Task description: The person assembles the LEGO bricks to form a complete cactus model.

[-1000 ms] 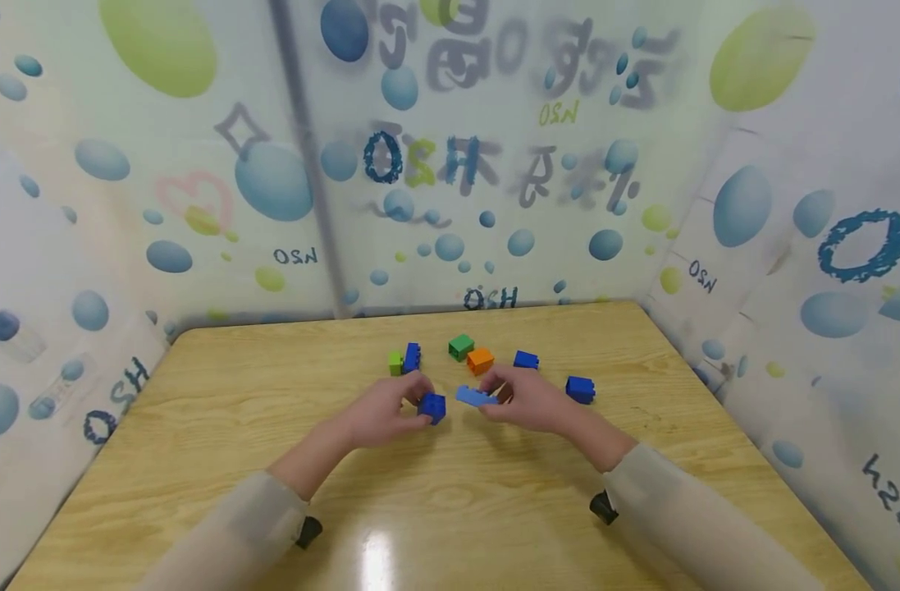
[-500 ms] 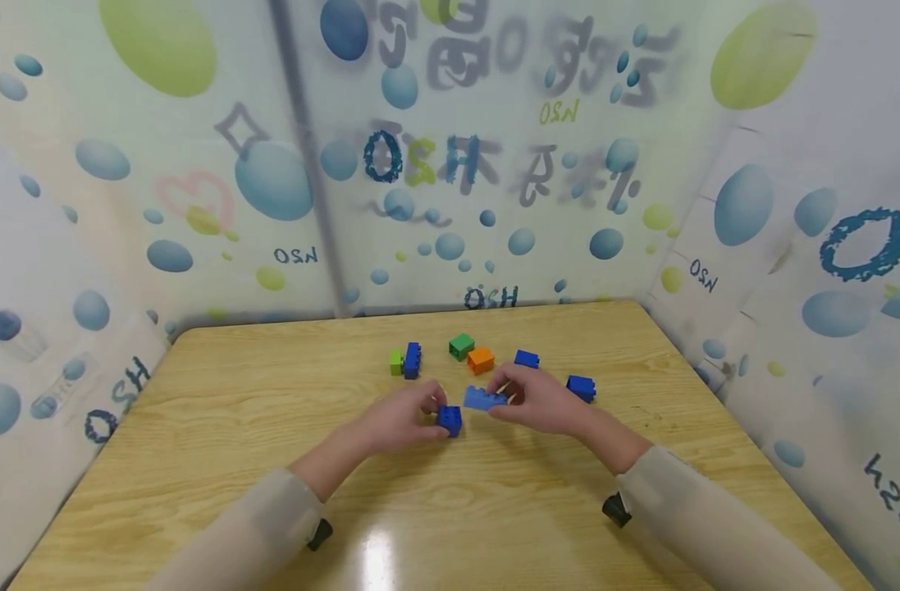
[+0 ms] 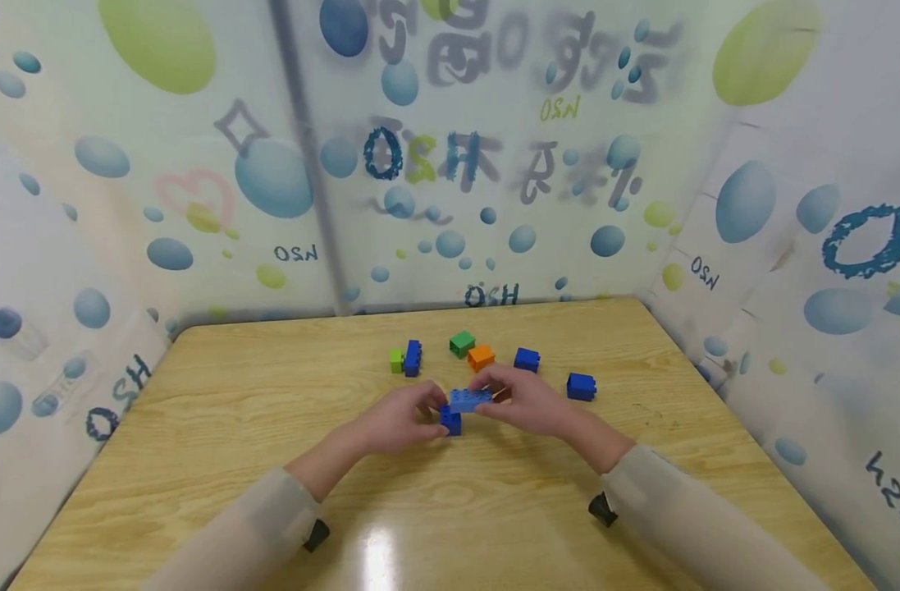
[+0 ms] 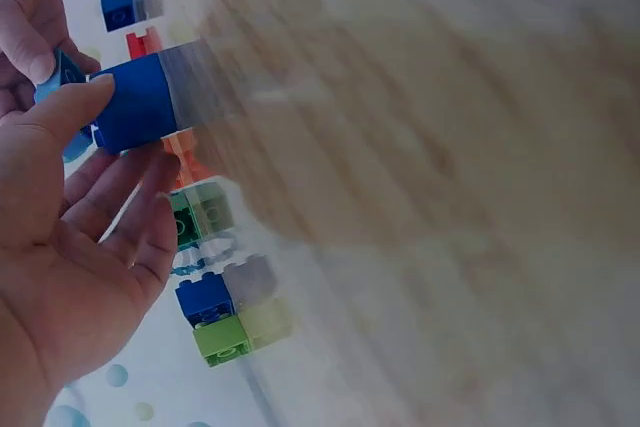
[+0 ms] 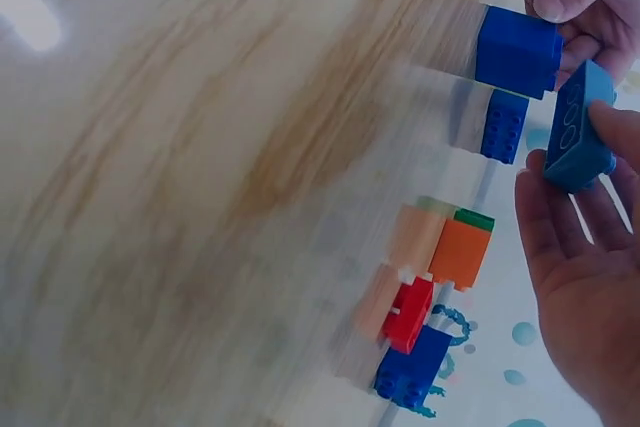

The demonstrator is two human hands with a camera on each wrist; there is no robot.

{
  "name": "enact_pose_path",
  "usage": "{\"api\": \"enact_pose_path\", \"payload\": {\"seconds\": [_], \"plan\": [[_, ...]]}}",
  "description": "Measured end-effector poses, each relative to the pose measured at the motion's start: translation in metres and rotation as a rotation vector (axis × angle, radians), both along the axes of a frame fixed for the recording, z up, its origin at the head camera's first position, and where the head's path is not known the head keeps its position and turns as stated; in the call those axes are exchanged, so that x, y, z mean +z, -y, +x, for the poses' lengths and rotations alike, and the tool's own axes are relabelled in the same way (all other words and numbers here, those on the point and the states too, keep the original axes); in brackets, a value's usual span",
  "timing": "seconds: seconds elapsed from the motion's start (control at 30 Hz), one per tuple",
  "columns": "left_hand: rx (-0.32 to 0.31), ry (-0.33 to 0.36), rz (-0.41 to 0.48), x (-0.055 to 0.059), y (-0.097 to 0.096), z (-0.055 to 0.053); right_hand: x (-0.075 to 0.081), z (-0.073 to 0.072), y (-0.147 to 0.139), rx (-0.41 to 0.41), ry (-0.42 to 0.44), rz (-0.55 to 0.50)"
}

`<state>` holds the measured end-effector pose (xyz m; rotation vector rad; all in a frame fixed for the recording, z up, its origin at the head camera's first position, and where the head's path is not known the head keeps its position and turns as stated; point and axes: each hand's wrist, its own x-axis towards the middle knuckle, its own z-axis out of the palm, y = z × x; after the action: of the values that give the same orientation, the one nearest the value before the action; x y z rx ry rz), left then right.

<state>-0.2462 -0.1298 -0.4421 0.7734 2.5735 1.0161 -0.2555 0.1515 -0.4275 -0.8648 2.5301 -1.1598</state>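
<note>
Near the middle of the table, my left hand (image 3: 401,419) pinches a dark blue toy building brick (image 3: 450,422) between thumb and fingers. My right hand (image 3: 527,400) pinches a longer light blue brick (image 3: 470,400) by its right end. The light blue brick's left end overlaps the top of the dark blue one in the head view. From the right wrist, the light blue brick (image 5: 580,127) shows its hollow underside, tilted close to the dark blue brick (image 5: 518,51). Whether the two bricks touch, I cannot tell.
Behind the hands stand lime (image 3: 397,360), long blue (image 3: 413,359), green (image 3: 462,344) and orange (image 3: 481,357) bricks. Two blue bricks, one farther back (image 3: 527,359) and one nearer (image 3: 581,387), lie rightward. A red brick (image 5: 408,315) shows from the right wrist. Patterned curtains border the table.
My left hand has moved slightly right with the dark blue brick. My right hand went right, then back left, bringing the light blue brick over the dark blue one.
</note>
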Motion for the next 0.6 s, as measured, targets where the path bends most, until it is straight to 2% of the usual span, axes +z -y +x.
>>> {"api": "enact_pose_path", "payload": {"seconds": [0.13,0.3,0.33,0.4,0.53,0.57,0.6], "plan": [[0.005,0.024,0.031,0.0,0.001,0.001,-0.002,-0.001,0.006,0.04,-0.011,0.022],[0.002,0.021,0.047,-0.003,0.001,-0.001,-0.002,0.0,0.011,0.066,-0.034,0.038],[-0.018,-0.007,0.056,-0.015,0.004,-0.007,-0.001,0.0,0.012,0.068,-0.038,0.041],[-0.023,-0.016,0.057,-0.015,0.005,-0.008,0.0,0.001,0.014,0.07,-0.046,0.051],[-0.026,-0.032,0.046,-0.015,0.005,-0.007,0.001,0.002,0.016,0.061,-0.054,0.075],[-0.009,-0.008,0.036,-0.003,0.001,-0.001,0.001,0.002,0.016,0.059,-0.055,0.078],[-0.007,-0.006,0.034,-0.003,0.002,-0.001,0.001,0.002,0.017,0.057,-0.054,0.077]]}}
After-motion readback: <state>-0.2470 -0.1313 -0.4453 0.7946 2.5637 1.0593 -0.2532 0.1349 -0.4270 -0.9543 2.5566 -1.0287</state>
